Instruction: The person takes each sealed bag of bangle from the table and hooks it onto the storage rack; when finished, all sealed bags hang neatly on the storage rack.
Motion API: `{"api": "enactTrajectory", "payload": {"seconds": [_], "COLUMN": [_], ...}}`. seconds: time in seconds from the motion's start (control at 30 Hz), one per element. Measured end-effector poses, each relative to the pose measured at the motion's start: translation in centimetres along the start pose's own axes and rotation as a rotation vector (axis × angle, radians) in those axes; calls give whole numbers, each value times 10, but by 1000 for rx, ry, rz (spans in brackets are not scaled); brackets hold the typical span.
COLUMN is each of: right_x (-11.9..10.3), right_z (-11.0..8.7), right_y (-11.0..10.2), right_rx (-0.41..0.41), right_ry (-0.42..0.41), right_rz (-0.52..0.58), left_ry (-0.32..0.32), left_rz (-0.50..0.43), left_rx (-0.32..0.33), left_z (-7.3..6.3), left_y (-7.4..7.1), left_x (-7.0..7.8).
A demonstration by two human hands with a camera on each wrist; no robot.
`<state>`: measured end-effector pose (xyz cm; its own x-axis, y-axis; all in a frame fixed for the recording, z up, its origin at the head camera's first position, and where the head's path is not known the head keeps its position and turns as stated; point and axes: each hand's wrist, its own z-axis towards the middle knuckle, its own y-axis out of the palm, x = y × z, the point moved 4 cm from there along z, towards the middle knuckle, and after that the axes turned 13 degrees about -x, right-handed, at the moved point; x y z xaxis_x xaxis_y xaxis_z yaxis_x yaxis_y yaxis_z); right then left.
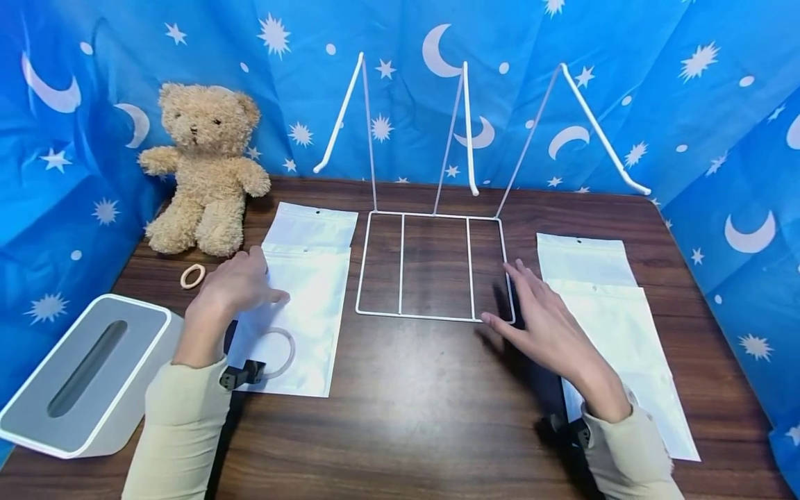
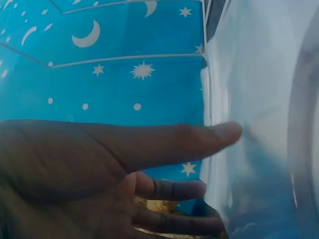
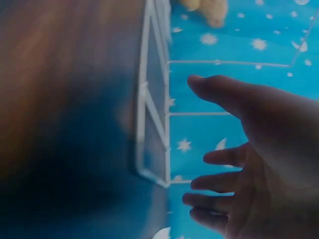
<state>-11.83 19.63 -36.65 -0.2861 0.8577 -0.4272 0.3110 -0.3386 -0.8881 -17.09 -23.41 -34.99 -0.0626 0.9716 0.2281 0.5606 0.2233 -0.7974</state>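
Observation:
A white zip-top pouch (image 1: 309,292) lies on the table at left. On or in its lower part is a pale ring-shaped bangle (image 1: 292,354); which of the two I cannot tell. My left hand (image 1: 234,281) is over the pouch's left edge, thumb straight, fingertips partly hidden. In the left wrist view, the thumb (image 2: 164,147) reaches to the pouch surface (image 2: 254,64). My right hand (image 1: 550,323) hovers beside the front right corner of a white wire stand (image 1: 431,317), fingers spread and holding nothing. In the right wrist view, the fingers (image 3: 214,184) are apart from the stand (image 3: 141,114).
A second white pouch (image 1: 615,319) lies under and beside the right forearm. Three bent wire arms (image 1: 470,132) rise from the stand. At left are a teddy bear (image 1: 209,167), a small beige ring (image 1: 185,279) and a tissue box (image 1: 37,396). A blue star-patterned cloth (image 1: 400,28) hangs behind.

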Motion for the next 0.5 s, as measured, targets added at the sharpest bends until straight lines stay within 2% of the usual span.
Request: {"api": "enactTrajectory", "payload": {"seconds": [0.2,0.33,0.43,0.5], "right_x": [20,29,33,35], "right_z": [-1,0,3,5], "right_y": [22,29,31,33], "right_rx": [-53,-23,20,38], "right_ry": [28,23,1,0], "right_rz": [23,10,6,6], "left_ry": [47,99,166,234], "left_rz": [-8,-45,-70,-86], "left_rx": [-1,18,42,65], "left_z": [3,7,10,13], "left_y": [2,2,2,1], "left_x": [-3,-7,-10,-12]}}
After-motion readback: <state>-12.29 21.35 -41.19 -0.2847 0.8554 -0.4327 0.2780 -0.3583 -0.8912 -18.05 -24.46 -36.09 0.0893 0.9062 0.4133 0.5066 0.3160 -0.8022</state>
